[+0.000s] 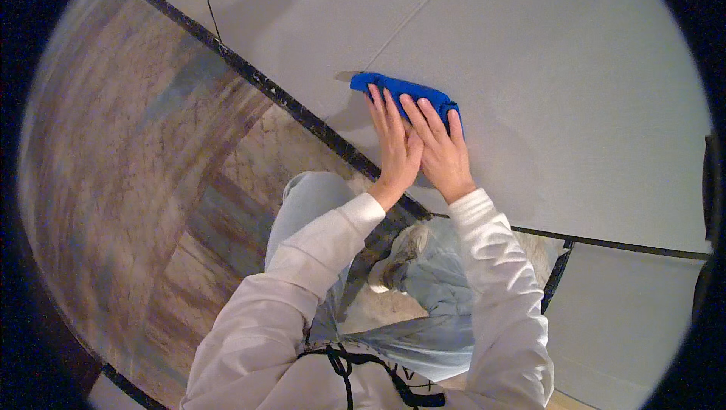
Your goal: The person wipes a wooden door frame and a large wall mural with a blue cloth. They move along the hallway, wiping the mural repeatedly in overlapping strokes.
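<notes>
A folded blue cloth (417, 92) lies pressed against a smooth light grey surface (567, 103), where a thin pale line runs up from it. My left hand (394, 146) rests flat on the cloth's left part, fingers stretched out. Beside it, my right hand (439, 146) lies on the cloth's right part, its fingers slightly spread. The two hands touch near the thumbs. Neither hand wraps round the cloth; both bear on it with their fingers, and the palms hide part of its lower edge.
A dark strip (306, 118) edges the grey surface, with a brown and grey patterned rug (142, 154) to its left. Another grey panel (612, 319) stands at the lower right. My bent knee (312, 200) and a shoe (397, 268) are close to the edge.
</notes>
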`<state>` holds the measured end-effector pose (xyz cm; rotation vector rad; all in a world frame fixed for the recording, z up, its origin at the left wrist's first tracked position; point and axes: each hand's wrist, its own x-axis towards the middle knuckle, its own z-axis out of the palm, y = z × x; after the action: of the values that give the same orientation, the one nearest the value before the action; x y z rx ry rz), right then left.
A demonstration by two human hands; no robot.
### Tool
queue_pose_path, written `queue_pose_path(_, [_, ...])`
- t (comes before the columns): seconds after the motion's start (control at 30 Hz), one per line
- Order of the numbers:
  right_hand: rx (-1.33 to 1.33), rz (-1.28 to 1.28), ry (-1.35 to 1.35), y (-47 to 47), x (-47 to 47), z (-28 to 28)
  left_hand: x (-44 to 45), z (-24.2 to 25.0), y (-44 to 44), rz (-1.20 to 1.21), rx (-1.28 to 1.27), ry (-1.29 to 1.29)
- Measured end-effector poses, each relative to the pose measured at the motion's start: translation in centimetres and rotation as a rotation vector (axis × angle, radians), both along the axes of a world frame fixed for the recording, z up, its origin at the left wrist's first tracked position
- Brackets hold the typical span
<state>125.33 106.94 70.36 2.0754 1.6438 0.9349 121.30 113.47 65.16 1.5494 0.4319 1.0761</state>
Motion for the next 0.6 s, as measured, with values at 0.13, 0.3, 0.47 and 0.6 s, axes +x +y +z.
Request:
queue_pose_path(0.13, [0.107, -0.091, 0.014, 0.0, 1.1, 5.7, 1.3, 5.2, 1.9, 0.045, 0.259, -0.085])
queue_pose_path(0.3, [0.342, -0.177, -0.081, 2.4, 2.2, 7.4, 3.5, 7.9, 4.4, 0.059, 0.396, -0.197])
queue_pose_path(0.47, [-0.095, -0.081, -0.004, 5.7, -1.0, 2.4, -0.5, 1.5, 6.2, 0.034, 0.103, 0.022])
queue_pose_path(0.6, [0.136, -0.071, -0.051, 8.0, -1.1, 4.9, -0.4, 4.5, 9.1, 0.089, 0.299, -0.086])
